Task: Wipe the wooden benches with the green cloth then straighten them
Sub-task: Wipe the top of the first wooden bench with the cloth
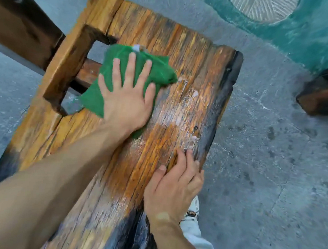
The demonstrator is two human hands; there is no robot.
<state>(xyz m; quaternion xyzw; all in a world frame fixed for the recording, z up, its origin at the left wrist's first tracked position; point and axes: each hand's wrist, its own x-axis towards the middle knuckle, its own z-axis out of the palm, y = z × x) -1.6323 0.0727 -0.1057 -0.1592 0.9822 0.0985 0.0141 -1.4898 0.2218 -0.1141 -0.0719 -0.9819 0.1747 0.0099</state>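
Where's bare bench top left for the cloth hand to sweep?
Free: the far end of the bench beyond the green cloth, and the right strip between cloth and dark edge. Crowded: left hand beside the square cut-out; right hand on the near right edge.

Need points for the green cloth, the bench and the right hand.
green cloth [163, 72], head view: bare fabric right of the pressing fingers.
bench [151, 32], head view: bare plank top near the far end.
right hand [170, 186], head view: back of the hand, resting on the bench.
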